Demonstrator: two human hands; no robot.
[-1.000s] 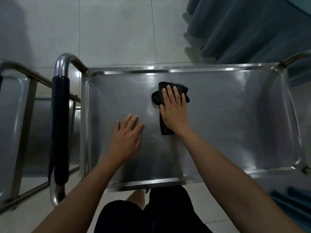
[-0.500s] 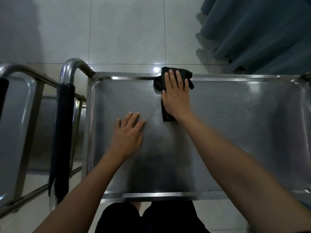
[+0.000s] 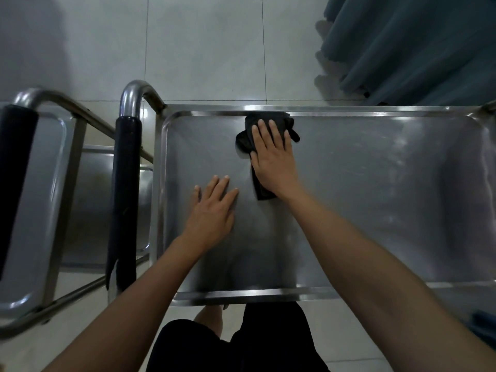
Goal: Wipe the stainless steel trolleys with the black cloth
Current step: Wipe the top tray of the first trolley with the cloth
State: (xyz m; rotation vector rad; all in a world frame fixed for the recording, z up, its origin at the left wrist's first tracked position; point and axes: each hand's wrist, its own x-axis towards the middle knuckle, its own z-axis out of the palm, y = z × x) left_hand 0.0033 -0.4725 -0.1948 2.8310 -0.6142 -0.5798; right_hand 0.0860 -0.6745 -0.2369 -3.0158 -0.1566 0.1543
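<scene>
Here our right hand [image 3: 273,159] presses black cloth [image 3: 248,135] flat on trolley [image 3: 375,183] top, by far rim, fingers straight. Our left hand [image 3: 213,210] rests flat just beside cloth, fingers spread.

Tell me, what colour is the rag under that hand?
Black. The cloth under the right hand shows best in the head view, on the shiny steel trolley.

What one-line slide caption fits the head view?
Right hand presses a black cloth on the trolley top; left hand rests flat beside it.
</scene>
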